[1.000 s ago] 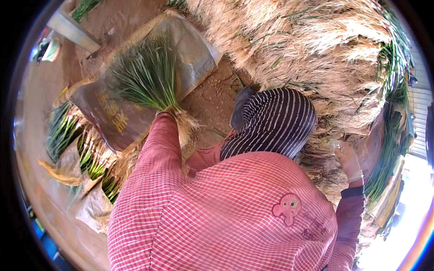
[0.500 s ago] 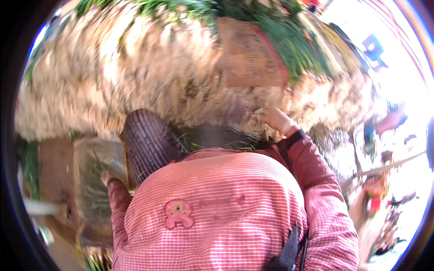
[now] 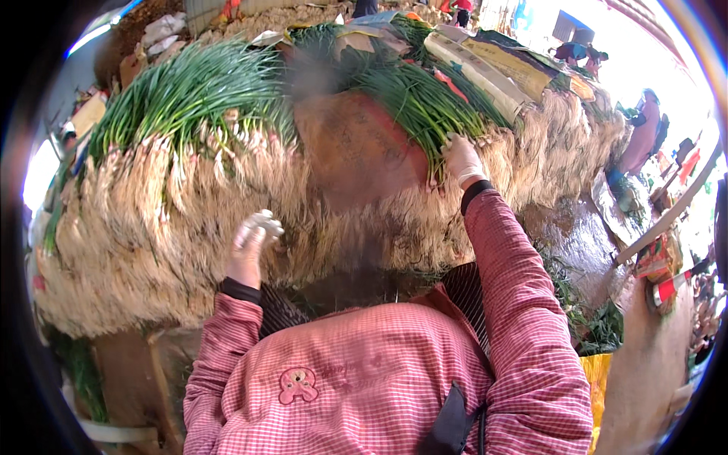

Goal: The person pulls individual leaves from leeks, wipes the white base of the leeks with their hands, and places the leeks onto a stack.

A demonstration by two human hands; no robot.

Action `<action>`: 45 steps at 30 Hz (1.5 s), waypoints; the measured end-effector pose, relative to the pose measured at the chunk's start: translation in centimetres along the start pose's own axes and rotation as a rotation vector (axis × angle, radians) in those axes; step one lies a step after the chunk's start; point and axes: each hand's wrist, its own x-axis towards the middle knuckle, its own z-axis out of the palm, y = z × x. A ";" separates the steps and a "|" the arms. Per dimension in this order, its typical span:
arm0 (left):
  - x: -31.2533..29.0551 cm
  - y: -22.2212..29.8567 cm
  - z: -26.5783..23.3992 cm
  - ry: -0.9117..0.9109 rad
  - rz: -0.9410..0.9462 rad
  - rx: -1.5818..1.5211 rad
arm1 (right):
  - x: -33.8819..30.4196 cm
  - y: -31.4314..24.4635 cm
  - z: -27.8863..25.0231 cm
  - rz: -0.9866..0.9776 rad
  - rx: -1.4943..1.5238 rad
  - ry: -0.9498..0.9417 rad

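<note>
A long pile of green onions (image 3: 189, 98) stretches across in front of me, leaves away from me and pale hairy roots (image 3: 152, 250) towards me. My right hand (image 3: 462, 161), in a whitish glove, has its fingers bent onto the lower end of a smaller batch of green onions (image 3: 409, 98). This batch lies along the right side of a brown sheet (image 3: 353, 144) with a red edge. My left hand (image 3: 255, 244), whitish over the fingers, hovers before the roots with its fingers loosely bent and nothing visible in them.
Flattened sacks (image 3: 481, 72) lie on the pile at the back right. Loose green leaves (image 3: 603, 326) and a yellow bag (image 3: 597, 383) are on the right, beside a wet shiny surface (image 3: 569, 235). Another person (image 3: 644, 133) is at the far right.
My right hand has moved forward from the near roots to the green onions by the brown sheet. My left hand has risen from low at the left to the pile's front. The view has shifted.
</note>
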 end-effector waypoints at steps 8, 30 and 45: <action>6.9 -3.8 8.7 -0.344 -0.289 -0.022 | -0.5 -7.6 0.9 0.073 -0.347 -0.570; 5.6 -10.0 14.7 -0.309 -0.624 -0.459 | -13.0 -11.7 8.8 -0.382 0.620 -0.245; 8.0 -8.4 11.3 -0.236 -0.588 -0.713 | -7.3 -2.6 3.7 0.259 -0.057 -0.344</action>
